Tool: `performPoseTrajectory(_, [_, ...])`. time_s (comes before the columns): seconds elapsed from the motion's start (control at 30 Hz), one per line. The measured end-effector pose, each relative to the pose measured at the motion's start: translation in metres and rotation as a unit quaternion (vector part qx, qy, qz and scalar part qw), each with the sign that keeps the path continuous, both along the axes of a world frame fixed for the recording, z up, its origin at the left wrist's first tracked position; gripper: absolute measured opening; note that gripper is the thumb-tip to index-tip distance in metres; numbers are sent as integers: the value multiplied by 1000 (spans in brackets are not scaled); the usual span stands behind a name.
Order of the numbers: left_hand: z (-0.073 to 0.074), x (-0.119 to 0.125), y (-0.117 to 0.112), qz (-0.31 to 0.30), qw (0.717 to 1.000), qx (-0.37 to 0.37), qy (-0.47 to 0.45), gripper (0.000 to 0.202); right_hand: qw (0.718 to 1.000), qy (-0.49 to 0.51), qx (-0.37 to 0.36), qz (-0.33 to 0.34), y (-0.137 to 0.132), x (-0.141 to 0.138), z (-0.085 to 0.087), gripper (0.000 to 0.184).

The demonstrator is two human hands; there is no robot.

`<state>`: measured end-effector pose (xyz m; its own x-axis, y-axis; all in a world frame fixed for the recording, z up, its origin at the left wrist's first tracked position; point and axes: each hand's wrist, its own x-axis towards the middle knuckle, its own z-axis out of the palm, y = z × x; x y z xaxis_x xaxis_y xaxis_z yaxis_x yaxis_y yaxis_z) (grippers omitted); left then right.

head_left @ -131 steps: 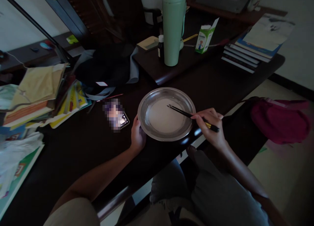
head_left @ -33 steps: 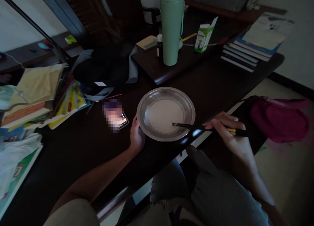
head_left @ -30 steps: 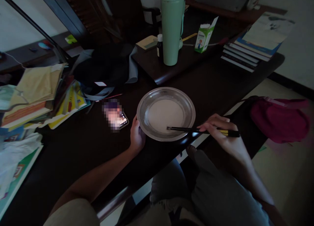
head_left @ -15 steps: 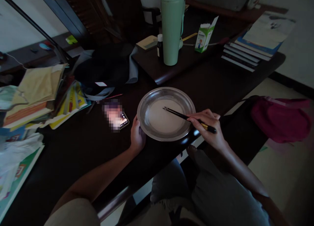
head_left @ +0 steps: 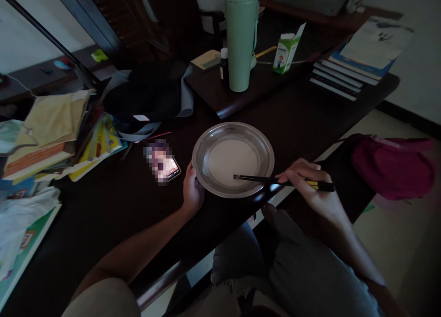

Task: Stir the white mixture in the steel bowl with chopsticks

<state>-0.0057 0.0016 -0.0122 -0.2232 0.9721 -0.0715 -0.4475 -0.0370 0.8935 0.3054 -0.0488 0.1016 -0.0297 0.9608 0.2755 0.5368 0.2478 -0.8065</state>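
Note:
A round metal bowl (head_left: 268,157) stands near the front edge of the dark table, with a whitish liquid (head_left: 233,158) in its bottom. My left hand (head_left: 193,188) grips the bowl's left rim, thumb on the near side; its other fingers are mostly hidden behind and under the rim. To the right, my right hand (head_left: 310,183) is closed around a pair of black chopsticks (head_left: 259,178) with gold bands near the top. Their tips reach over the bowl's near rim to the front part of the liquid.
Left of the bowl lies a lit phone (head_left: 172,169). Behind stand a tall green tumbler (head_left: 240,41), a dark little bottle (head_left: 224,66) and a green-white carton (head_left: 285,53). Stacked books (head_left: 361,64) sit at the back right, papers (head_left: 51,124) at the left. A magenta bag (head_left: 392,165) is at the right.
My right hand has moved right and slightly down, bringing the chopstick tips from the liquid's middle toward the near rim. The chopsticks lie flatter. My left hand and the bowl have stayed in place.

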Motion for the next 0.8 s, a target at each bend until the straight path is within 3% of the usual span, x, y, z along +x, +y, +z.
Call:
performPoseTrajectory(0.17, [0, 0, 0, -3, 1000, -1, -11, 44, 998, -5, 14, 55, 13, -24, -23, 36])
performPoseTrajectory(0.37, [1, 0, 0, -4, 1000, -1, 3, 47, 998, -40, 51, 0, 27, -33, -42, 32])
performPoseTrajectory(0.63, [-1, -2, 1, -5, 1000, -2, 4, 45, 992, -42, 69, -100, 13, -5, -15, 35])
performPoseTrajectory(0.8, [0, 0, 0, -4, 1000, 1, -1, 45, 996, 18, 37, -80, 3, 5, -5, 36])
